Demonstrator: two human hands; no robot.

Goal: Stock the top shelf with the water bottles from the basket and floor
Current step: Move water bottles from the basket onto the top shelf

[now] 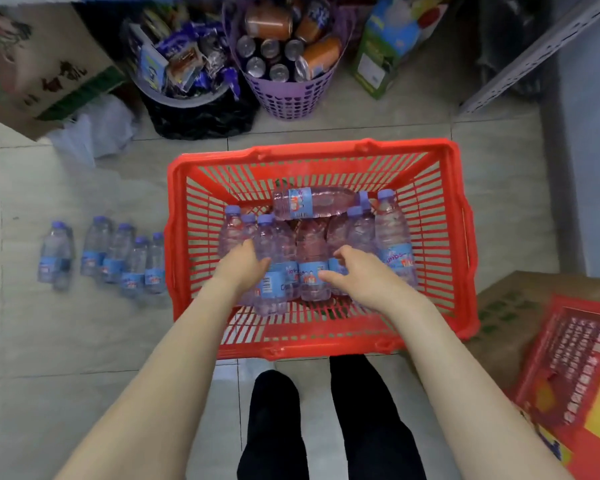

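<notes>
A red plastic basket stands on the tiled floor in front of me. Inside it are several small water bottles with blue caps and blue labels, most upright, one lying across the top. My left hand wraps around an upright bottle at the front left of the cluster. My right hand hovers with fingers spread just over the middle bottles, touching their labels. Several more bottles stand in a row on the floor left of the basket. The shelf is out of view.
A purple basket of drink cans and a tub of snack packets stand beyond the red basket. Cardboard boxes sit at the far left and near right. A grey shelf upright rises at the far right.
</notes>
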